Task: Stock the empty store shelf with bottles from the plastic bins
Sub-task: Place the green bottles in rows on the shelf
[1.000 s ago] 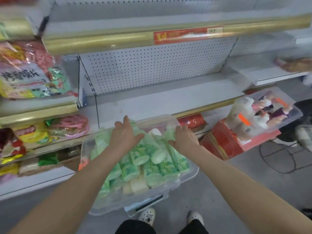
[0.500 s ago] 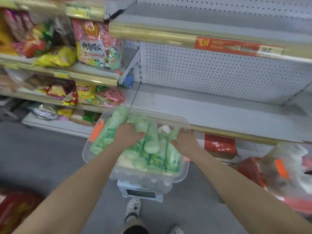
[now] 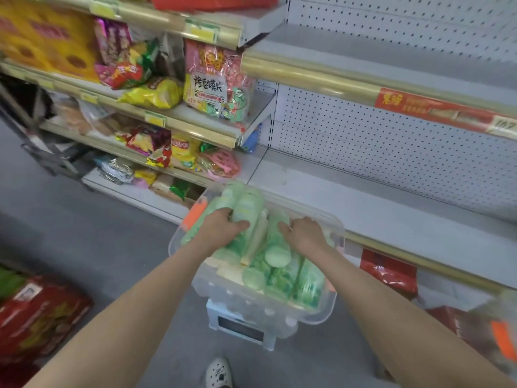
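We log left hand (image 3: 223,228) curled round green bottle (image 3: 247,208) in clear bin (image 3: 260,312). Bottle long axis runs away from palm, far end past fingers toward shelf (image 3: 363,208). Right hand (image 3: 307,233) on adjacent bottles (image 3: 279,275); grip unclear.

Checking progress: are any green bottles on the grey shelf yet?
No, the green bottles all lie in the clear bin; the grey shelf holds none.
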`<state>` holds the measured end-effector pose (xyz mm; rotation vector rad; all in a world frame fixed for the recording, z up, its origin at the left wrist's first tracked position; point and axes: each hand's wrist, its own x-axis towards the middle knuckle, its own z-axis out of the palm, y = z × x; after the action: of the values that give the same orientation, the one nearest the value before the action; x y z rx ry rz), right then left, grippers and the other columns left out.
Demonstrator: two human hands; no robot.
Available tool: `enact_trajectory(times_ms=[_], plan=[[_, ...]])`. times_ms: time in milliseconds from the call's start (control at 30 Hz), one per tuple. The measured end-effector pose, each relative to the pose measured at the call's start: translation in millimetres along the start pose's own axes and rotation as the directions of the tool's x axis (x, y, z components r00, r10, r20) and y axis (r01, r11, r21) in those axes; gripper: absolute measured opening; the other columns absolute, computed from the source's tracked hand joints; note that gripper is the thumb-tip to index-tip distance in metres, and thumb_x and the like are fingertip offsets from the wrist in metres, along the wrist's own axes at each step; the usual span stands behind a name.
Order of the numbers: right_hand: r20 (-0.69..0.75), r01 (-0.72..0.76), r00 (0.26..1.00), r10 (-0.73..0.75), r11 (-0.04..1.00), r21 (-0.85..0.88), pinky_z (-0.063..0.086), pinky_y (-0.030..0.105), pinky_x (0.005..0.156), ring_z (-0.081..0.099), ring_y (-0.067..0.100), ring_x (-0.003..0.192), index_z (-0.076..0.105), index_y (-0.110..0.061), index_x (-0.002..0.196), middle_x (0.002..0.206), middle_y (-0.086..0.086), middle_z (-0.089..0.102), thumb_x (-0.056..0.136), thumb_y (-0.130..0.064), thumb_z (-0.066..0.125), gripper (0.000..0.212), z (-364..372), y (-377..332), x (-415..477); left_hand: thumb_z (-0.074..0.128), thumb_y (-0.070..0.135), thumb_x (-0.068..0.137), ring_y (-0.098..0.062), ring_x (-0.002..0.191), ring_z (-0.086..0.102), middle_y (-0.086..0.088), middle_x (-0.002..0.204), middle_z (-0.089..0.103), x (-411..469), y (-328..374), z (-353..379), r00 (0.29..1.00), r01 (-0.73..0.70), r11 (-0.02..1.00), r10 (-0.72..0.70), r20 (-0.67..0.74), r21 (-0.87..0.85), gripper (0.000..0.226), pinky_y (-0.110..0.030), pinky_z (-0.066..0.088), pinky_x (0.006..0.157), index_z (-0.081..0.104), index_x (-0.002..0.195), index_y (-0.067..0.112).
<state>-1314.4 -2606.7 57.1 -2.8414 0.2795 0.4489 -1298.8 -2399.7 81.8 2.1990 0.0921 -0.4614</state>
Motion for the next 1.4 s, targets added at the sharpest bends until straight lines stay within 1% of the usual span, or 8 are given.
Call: enact_trajectory(times_ms=[133,333,433,533,733,867,1133,1400], plan=[[0.232,-0.078,0.969,0.084,0.996,-0.035,0.039,0.032,0.094,0.049,0.03,0.122,0.061,-0.005,0.122,0.132,0.017,0.054,0.091,-0.071,0.034,0.078,5.7,-21.1,10.7,0.072,0.042,0.067,-0.024,0.087,0.07,-0.006,0.097,0.073,12.3,-6.2,-28.8,1.0,0.015,0.988,-0.012,0.024,-0.156,0.044,-0.044,0.058,0.08,0.067,0.103,0.017],[0.271,-0.274,0.941,0.204,0.929,0.251,0.05,0.028,0.081,0.063,0.021,0.095,0.063,-0.014,0.105,0.104,0.003,0.066,0.075,-0.05,0.07,0.048,3.1,-19.8,17.6,0.075,0.043,0.06,-0.024,0.089,0.071,-0.005,0.099,0.072,13.6,-3.5,-42.9,0.992,0.077,0.951,-0.044,0.116,-0.3,0.038,-0.046,0.057,0.085,0.062,0.091,0.025],[0.334,-0.395,0.916,0.221,0.64,0.659,0.052,0.029,0.072,0.066,0.022,0.079,0.066,-0.012,0.102,0.091,0.006,0.068,0.069,-0.033,0.076,0.041,-5.9,-14.1,7.8,0.078,0.043,0.06,-0.025,0.091,0.07,-0.005,0.102,0.072,16.8,-3.9,-45.2,0.986,0.075,0.944,-0.023,0.164,-0.321,0.05,-0.046,0.056,0.087,0.06,0.103,0.024],[0.495,-0.504,0.863,0.104,0.25,0.826,0.053,0.029,0.066,0.066,0.019,0.062,0.067,-0.01,0.096,0.076,0.008,0.07,0.079,-0.025,0.072,0.024,-27.4,-7.5,-11.1,0.077,0.047,0.052,-0.025,0.092,0.07,-0.004,0.104,0.071,24.3,-5.7,-49.5,0.984,0.036,0.948,0.021,0.176,-0.315,0.071,-0.048,0.055,0.087,0.058,0.115,0.021],[0.386,-0.387,0.922,-0.025,-0.046,0.921,0.056,0.029,0.056,0.069,0.024,0.078,0.059,-0.002,0.118,0.104,0.022,0.065,0.088,-0.028,0.062,0.04,-85.2,2.3,-42.3,0.075,0.022,0.08,-0.023,0.091,0.067,-0.009,0.109,0.064,28.1,20.7,-68.0,0.974,-0.065,0.92,0.142,0.176,-0.387,0.054,-0.036,0.056,0.077,0.047,0.124,0.011],[0.139,-0.139,0.99,-0.004,-0.054,0.989,0.055,0.025,0.059,0.07,0.02,0.077,0.059,-0.005,0.117,0.096,0.016,0.07,0.088,-0.028,0.062,0.038,-134.1,-6.0,-48.8,0.079,0.022,0.076,-0.02,0.091,0.066,-0.009,0.109,0.064,32.8,51.9,-90.0,0.957,-0.221,0.893,0.276,0.09,-0.392,0.053,-0.035,0.056,0.077,0.051,0.121,0.016],[-0.224,0.229,0.973,-0.044,0.163,0.96,0.054,0.039,0.088,0.068,0.025,0.1,0.059,-0.006,0.122,0.112,0.012,0.069,0.081,-0.023,0.073,0.047,-235.0,-9.8,-29.9,0.077,0.019,0.079,-0.019,0.096,0.067,-0.002,0.11,0.066,51.6,134.0,-127.5,0.894,-0.413,0.82,0.449,-0.003,-0.396,0.054,-0.035,0.056,0.077,0.05,0.126,0.013],[-0.336,0.304,0.941,0.033,0.351,0.886,0.056,0.039,0.085,0.068,0.024,0.102,0.048,-0.01,0.134,0.118,0.008,0.067,0.081,-0.016,0.076,0.061,-298.7,-2.2,41.4,0.079,0.011,0.075,-0.017,0.099,0.065,0.0,0.108,0.065,100.9,210.2,-137.9,0.857,-0.506,0.779,0.503,-0.112,-0.37,0.054,-0.034,0.052,0.087,0.049,0.121,0.013]])
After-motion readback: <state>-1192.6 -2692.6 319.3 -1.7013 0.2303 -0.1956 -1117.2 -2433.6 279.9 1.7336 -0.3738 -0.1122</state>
